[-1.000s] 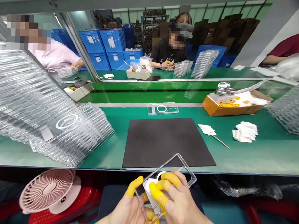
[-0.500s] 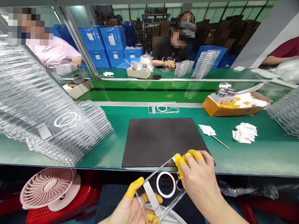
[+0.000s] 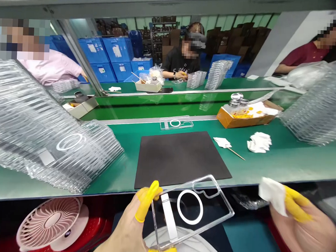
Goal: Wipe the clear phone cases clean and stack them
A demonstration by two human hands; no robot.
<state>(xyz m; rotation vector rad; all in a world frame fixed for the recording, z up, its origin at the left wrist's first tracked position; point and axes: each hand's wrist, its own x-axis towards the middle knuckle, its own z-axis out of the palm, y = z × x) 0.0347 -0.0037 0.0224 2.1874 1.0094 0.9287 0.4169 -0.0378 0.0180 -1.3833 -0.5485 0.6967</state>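
My left hand (image 3: pixel 131 227), with yellow finger cots, grips a clear phone case (image 3: pixel 191 211) by its left end, below the table's front edge. The case bears a white ring and a white strip. Far out at the lower right, my right hand (image 3: pixel 305 226) pinches a small white wipe (image 3: pixel 273 194) between yellow-cotted fingers, well apart from the case. A black mat (image 3: pixel 180 156) lies on the green table just beyond the case.
A tall leaning stack of clear cases (image 3: pixel 32 128) fills the left; another stack (image 3: pixel 317 113) stands at the right. A single case (image 3: pixel 175 123) lies behind the mat. An orange tray (image 3: pixel 242 115), crumpled wipes (image 3: pixel 259 141) and a swab (image 3: pixel 234 152) sit right. Other people work across the belt. A pink fan (image 3: pixel 53 223) is below.
My right hand left the case and swung out to the lower right, now holding a white wipe. My left hand keeps the case, turned flatter.
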